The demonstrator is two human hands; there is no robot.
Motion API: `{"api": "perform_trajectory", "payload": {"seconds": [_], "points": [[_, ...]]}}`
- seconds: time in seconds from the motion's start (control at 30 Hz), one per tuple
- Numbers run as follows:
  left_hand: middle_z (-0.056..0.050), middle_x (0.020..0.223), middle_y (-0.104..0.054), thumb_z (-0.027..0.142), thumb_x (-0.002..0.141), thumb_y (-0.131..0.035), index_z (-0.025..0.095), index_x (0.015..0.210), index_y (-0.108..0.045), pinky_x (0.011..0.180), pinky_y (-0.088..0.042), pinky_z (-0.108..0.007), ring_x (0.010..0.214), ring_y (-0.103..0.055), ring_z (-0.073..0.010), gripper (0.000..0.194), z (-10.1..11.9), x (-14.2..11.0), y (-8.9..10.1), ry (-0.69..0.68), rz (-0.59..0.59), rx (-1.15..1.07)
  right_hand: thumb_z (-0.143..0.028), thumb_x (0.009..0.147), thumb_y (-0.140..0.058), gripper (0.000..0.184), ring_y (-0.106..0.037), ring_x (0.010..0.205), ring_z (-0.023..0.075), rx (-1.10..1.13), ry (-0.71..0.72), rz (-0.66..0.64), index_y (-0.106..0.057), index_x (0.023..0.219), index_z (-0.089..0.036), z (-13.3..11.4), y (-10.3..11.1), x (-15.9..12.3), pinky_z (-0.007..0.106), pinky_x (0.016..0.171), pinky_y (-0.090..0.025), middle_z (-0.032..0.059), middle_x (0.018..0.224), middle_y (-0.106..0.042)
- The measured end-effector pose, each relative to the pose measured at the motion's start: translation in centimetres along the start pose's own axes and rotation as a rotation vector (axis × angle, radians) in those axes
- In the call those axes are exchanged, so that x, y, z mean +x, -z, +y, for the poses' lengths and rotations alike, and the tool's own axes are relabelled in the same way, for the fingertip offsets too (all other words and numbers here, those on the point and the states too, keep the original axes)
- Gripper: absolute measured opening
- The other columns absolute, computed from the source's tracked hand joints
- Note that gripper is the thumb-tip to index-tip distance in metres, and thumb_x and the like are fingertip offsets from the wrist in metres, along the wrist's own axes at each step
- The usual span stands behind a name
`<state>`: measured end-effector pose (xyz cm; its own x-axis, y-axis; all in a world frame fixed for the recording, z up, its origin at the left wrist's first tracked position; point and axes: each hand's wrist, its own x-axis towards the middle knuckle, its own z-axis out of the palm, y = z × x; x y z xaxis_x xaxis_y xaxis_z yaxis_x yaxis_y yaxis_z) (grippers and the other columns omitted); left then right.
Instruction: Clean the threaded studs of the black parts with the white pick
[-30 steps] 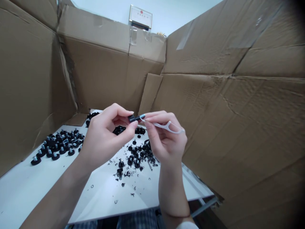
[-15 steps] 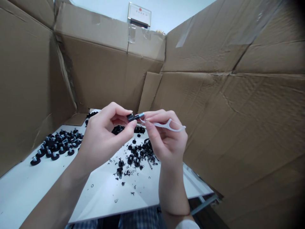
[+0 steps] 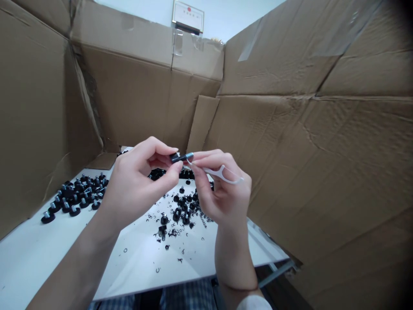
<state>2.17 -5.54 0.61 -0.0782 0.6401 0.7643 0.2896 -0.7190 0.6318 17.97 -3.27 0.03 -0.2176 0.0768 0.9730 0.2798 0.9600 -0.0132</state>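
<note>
Between the thumb and fingers of my left hand (image 3: 138, 181) is a small black part with a silver metal tip (image 3: 181, 158), held sideways with the tip to the right. My right hand (image 3: 226, 185) pinches a white plastic floss pick (image 3: 222, 174). Its thin curved point meets the part close to the silver tip, and its forked end sticks out to the right over my palm. My right fingertips lie beside the metal tip; whether they touch it I cannot tell. Both hands are above the white table (image 3: 135, 271).
Black knobs with silver studs (image 3: 77, 193) stand grouped on the left of the table. More black parts (image 3: 185, 209), with springs and shavings, are heaped in the middle. Cardboard walls (image 3: 145, 94) enclose the back and sides. A framed certificate (image 3: 187, 16) hangs behind.
My right hand and the floss pick have shifted slightly left, and the pick's forked end sits a little lower. The black part has moved slightly left, still in my left hand.
</note>
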Motion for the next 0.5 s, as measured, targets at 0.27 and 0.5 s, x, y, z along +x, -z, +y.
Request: {"api": "perform_trajectory", "payload": {"seconds": [0.27, 0.5], "points": [[0.001, 0.072, -0.068, 0.025, 0.078, -0.067, 0.021, 0.083, -0.065, 0.056, -0.054, -0.021, 0.065, -0.065, -0.0129, 0.007, -0.17, 0.07, 0.14, 0.092, -0.003, -0.021, 0.000, 0.082, -0.055, 0.025, -0.065, 0.083, 0.0141, 0.013, 0.022, -0.014, -0.057, 0.096, -0.020, 0.15, 0.07, -0.09, 0.029, 0.065, -0.055, 0.0031, 0.089, -0.065], [0.002, 0.077, -0.069, 0.022, 0.078, -0.067, 0.021, 0.083, -0.064, 0.057, -0.053, -0.018, 0.066, -0.065, -0.0106, 0.006, 0.06, -0.09, 0.14, 0.048, -0.006, 0.005, -0.001, 0.082, -0.055, 0.023, -0.065, 0.081, 0.0138, -0.025, 0.002, -0.021, -0.056, 0.093, -0.021, -0.04, 0.18, -0.05, 0.028, 0.063, -0.055, 0.0018, 0.087, -0.064]]}}
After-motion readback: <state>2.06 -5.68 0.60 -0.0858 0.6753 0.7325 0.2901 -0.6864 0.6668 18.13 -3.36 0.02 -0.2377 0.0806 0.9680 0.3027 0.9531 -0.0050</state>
